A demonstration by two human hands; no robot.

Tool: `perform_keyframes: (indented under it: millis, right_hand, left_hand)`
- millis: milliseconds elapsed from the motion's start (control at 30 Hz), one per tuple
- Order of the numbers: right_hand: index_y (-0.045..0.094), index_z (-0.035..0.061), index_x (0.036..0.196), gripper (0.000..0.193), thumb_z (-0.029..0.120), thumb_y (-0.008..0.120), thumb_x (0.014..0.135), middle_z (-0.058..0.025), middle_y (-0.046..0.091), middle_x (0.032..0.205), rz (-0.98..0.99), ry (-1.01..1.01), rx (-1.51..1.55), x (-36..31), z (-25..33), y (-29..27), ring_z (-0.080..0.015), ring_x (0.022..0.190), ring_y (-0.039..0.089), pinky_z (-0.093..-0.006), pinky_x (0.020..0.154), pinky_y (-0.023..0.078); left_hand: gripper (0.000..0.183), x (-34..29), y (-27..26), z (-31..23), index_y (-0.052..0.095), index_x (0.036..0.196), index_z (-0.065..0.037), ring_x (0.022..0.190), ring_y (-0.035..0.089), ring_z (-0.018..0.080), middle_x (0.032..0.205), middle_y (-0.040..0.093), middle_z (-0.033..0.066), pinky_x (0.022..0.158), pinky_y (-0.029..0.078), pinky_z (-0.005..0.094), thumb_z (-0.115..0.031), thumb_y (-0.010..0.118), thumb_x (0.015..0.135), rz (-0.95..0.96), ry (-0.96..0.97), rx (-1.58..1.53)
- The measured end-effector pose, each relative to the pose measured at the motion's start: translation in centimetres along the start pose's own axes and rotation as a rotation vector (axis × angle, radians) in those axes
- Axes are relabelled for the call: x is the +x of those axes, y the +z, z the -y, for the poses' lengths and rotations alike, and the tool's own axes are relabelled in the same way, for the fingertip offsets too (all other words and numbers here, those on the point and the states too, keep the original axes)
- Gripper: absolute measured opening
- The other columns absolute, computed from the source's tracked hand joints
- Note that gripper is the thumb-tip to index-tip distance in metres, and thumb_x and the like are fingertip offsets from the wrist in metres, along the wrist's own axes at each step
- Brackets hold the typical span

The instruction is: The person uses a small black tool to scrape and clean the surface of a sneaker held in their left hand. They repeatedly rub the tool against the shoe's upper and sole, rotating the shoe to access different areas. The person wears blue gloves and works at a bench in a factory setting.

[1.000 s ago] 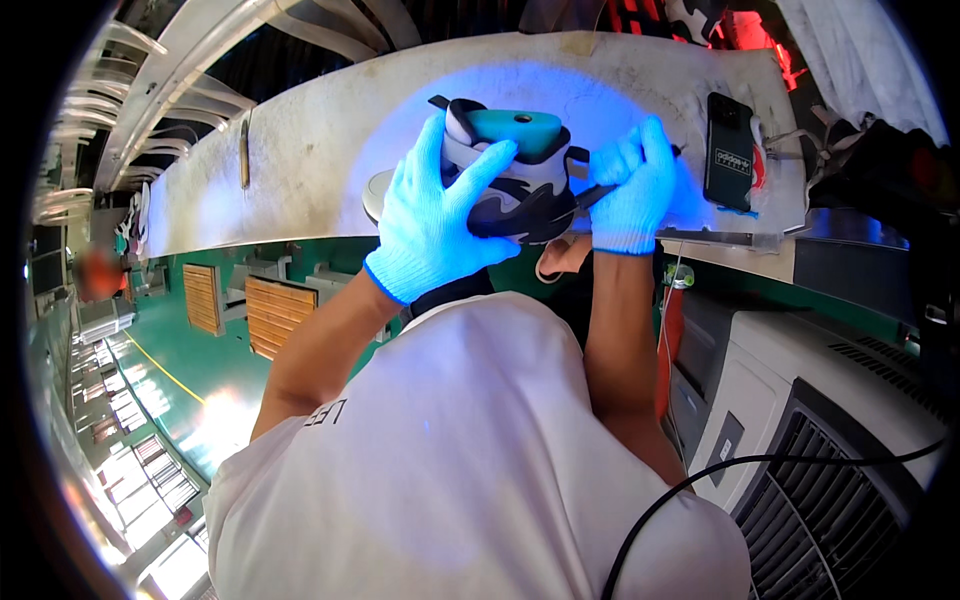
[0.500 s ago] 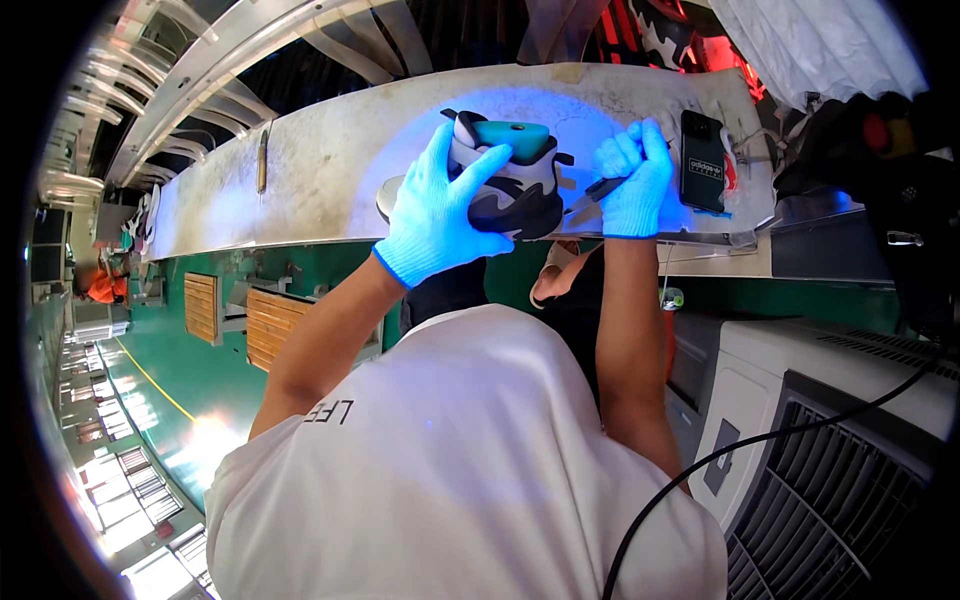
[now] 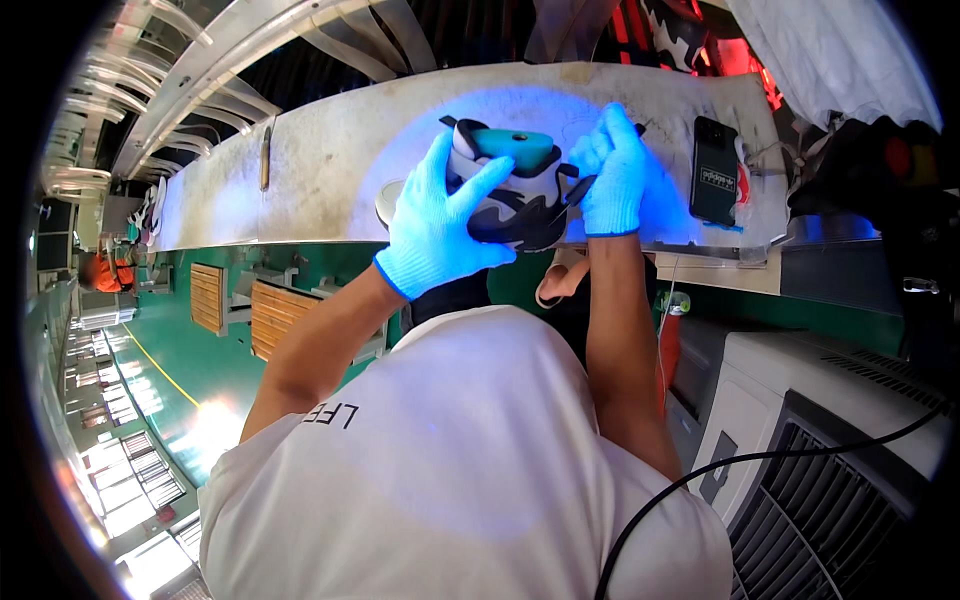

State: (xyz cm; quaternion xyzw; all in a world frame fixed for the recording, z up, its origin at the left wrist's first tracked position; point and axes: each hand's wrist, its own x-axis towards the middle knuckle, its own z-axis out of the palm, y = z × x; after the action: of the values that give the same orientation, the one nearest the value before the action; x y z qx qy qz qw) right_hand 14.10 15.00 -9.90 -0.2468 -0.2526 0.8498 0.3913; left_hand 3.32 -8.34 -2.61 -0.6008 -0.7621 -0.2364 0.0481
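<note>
My left hand [image 3: 440, 215], in a glowing blue-white knit glove, grips a black, grey and white sneaker [image 3: 520, 215] from its left side. A teal shoe last [image 3: 525, 150] fills the sneaker's opening. My gloved right hand [image 3: 612, 180] is closed round a slim dark-handled tool [image 3: 579, 190] close to the sneaker's right side; its exact kind is hard to make out. Whether the tool touches the sneaker I cannot tell. A pale rounded edge [image 3: 388, 203] shows beside my left hand, mostly hidden.
The worktable [image 3: 330, 170] is a long, stained pale surface. A dark phone [image 3: 714, 170] lies right of my right hand. Farther left lies a thin brown-handled tool [image 3: 265, 158]. A black cable [image 3: 740, 457] crosses at lower right, before a grey-white machine [image 3: 770, 390].
My right hand has moved left, closer to the sneaker, and turned with the dark tool. The sneaker tilts slightly differently in my left hand, which keeps its hold.
</note>
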Motion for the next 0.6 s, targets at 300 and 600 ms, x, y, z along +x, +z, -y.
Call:
perform_keyframes:
  millis: [300, 600]
  right_hand:
    - [0.074, -0.0024, 0.118, 0.069, 0.061, 0.084, 0.094, -0.0276, 0.079, 0.109, -0.135, -0.165, -1.610, 5.5, 4.7, -1.7, -0.0448, 0.109, 0.076, -0.0530, 0.096, 0.058]
    - [0.065, 0.0021, 0.150, 0.073, 0.035, 0.093, 0.091, -0.0251, 0.061, 0.157, -0.037, -0.856, -1.806, 0.3, 5.5, -3.7, -0.0412, 0.146, 0.059, -0.0539, 0.119, 0.051]
  left_hand:
    - [0.111, 0.0, -0.6, 0.0, 0.067, 0.156, -0.028, 0.133, 0.063, 0.0540, 0.166, 0.043, 0.0363, 0.111, 0.056, 0.0584, -0.037, 0.109, 0.054, -0.050, 0.044, 0.012]
    - [0.098, -0.6, -0.7, 0.0, 0.068, 0.154, -0.030, 0.123, 0.068, 0.0495, 0.158, 0.049, 0.0345, 0.096, 0.062, 0.0541, -0.034, 0.105, 0.064, -0.110, 0.085, -0.033]
